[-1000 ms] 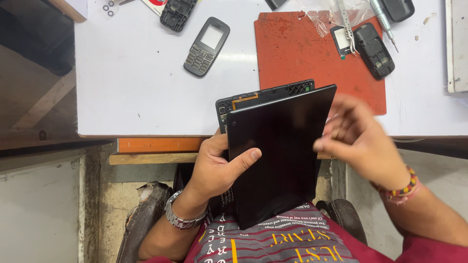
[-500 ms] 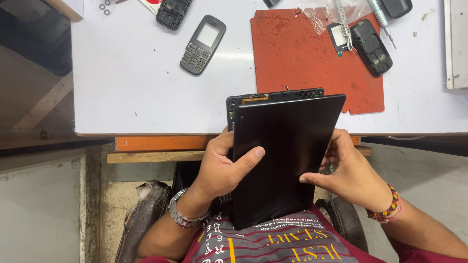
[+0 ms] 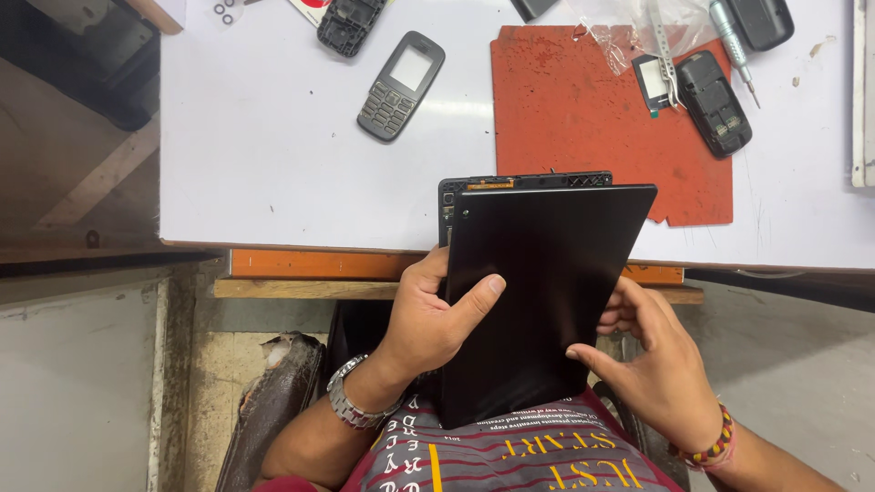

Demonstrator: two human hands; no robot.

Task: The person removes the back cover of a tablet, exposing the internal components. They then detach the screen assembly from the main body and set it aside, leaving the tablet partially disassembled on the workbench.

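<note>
I hold a black tablet over my lap, in front of the white table's edge. Its flat black back cover sits loose and slightly skewed over the tablet body, whose open top edge with inner parts shows behind it. My left hand grips the left side, thumb lying across the cover. On the right edge, my right hand rests its fingertips against the lower part of the cover.
On the table lie a red work mat, a grey keypad phone, an opened black phone, a small screen part, tweezers, a screwdriver and a black phone shell.
The tablet has shifted slightly right and its cover sits squarer. My right hand has dropped from the upper right edge to the lower right edge.
</note>
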